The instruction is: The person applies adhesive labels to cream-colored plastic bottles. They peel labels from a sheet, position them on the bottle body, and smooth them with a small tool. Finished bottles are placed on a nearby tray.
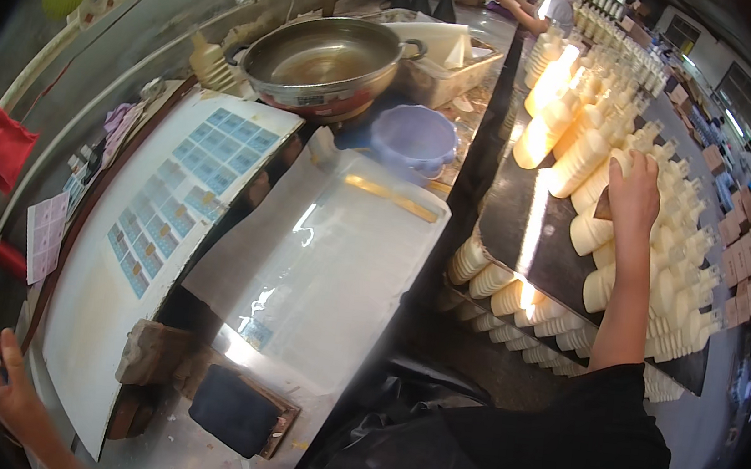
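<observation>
My right hand [636, 191] stretches out over the board at the right, its fingers wrapped round a cream bottle [596, 192] among the others there. A small brown patch shows just below its fingers; I cannot tell what it is. At the far left my left hand [10, 384] is raised with its fingers apart and nothing in it. Beside it leans a white board [84, 305] bearing rows of small blue-green printed labels [205, 162]. Between the hands lies a wet, translucent sheet [318, 256], with a single label [257, 332] near its lower edge.
A wide metal pan [316, 105] and a lavender plastic bowl [413, 138] stand at the back of the bench. Nearer me sits a dark pad on a wooden block [235, 409]. More cream bottles [481, 278] fill a lower tier. Another person [552, 13] works at the far end.
</observation>
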`<state>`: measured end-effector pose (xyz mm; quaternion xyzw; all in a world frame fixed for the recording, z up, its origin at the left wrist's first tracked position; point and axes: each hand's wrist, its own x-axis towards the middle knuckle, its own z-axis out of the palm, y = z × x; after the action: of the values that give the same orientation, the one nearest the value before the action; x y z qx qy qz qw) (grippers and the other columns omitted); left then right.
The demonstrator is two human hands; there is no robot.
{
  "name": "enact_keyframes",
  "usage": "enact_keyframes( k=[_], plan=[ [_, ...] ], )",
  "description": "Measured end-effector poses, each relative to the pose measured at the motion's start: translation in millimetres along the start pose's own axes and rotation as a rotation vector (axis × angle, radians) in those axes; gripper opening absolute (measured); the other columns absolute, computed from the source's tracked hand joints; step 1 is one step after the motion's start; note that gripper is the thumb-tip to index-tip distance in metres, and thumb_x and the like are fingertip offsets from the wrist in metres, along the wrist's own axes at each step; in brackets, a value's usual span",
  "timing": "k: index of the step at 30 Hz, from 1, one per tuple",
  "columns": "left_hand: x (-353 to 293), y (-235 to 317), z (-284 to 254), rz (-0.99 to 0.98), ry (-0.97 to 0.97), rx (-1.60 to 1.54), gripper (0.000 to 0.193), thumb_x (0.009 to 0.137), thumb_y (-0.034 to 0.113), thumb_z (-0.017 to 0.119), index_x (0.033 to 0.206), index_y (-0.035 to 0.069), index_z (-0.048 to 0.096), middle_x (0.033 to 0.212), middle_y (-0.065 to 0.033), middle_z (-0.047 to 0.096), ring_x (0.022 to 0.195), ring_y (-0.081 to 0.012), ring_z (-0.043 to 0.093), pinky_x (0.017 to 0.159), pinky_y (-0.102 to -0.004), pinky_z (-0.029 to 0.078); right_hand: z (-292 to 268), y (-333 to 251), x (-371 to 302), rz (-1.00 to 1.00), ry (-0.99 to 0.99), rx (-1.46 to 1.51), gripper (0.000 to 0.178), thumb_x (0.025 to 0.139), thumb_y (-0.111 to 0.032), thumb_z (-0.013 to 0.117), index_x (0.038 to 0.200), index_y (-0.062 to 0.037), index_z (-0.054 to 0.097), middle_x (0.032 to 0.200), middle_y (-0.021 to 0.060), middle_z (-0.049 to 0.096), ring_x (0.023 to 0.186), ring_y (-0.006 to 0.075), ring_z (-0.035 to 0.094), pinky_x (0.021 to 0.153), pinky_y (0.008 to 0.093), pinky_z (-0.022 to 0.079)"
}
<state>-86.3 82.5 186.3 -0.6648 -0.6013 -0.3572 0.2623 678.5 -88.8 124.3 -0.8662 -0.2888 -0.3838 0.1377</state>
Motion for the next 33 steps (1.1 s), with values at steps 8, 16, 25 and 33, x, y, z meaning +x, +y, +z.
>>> enact_keyframes(
  k=[8, 16, 25, 33],
  plan=[
    [-36.0, 82.2, -2.0, -0.131, -0.130, -0.437, 0.028, 0.100, 0.010, 0.065, 0.128, 0.006, 0.066, 0.121, -0.0056, 0.065, 0.106, -0.0168, 0.057, 0.096, -0.0326, 0.047, 57.6, 32.2, 49.9, 0.202, -0.197, -0.051, 0.063, 0.092, -0.047, 0.067, 0.131, 0.0005, 0.056, 0.126, 0.0268, 0.065, 0.112, 0.0448, 0.067, 0.095, 0.0494, 0.056],
    [-70.2, 68.2, -36.8, -0.365, -0.165, -0.491, 0.025, 0.101, 0.013, 0.065, 0.125, 0.006, 0.067, 0.118, -0.0044, 0.064, 0.103, -0.0131, 0.056, 0.093, -0.0286, 0.047, 83.1, 44.6, 46.4, 0.098, -0.354, -0.083, 0.052, 0.094, -0.044, 0.062, 0.121, 0.0011, 0.064, 0.118, 0.0281, 0.070, 0.107, 0.0441, 0.070, 0.092, 0.0516, 0.057],
    [-84.3, 81.5, -23.8, -0.375, -0.168, -0.781, 0.026, 0.101, 0.011, 0.064, 0.125, 0.001, 0.065, 0.114, -0.0037, 0.062, 0.103, -0.0103, 0.055, 0.093, -0.0245, 0.044, 15.4, 85.2, 33.4, 0.219, -0.316, -0.166, 0.045, 0.097, -0.036, 0.061, 0.121, 0.0018, 0.060, 0.114, 0.0260, 0.072, 0.109, 0.0449, 0.069, 0.092, 0.0516, 0.056],
    [-108.1, 125.5, -1.6, -0.462, -0.296, -1.073, 0.021, 0.099, 0.002, 0.061, 0.119, -0.001, 0.067, 0.112, -0.0027, 0.063, 0.103, -0.0096, 0.057, 0.093, -0.0261, 0.046, 27.3, 61.5, 12.5, 0.005, -0.168, 0.146, 0.033, 0.091, -0.028, 0.065, 0.110, -0.0019, 0.058, 0.097, 0.0245, 0.072, 0.092, 0.0457, 0.069, 0.081, 0.0503, 0.054]
  ],
)
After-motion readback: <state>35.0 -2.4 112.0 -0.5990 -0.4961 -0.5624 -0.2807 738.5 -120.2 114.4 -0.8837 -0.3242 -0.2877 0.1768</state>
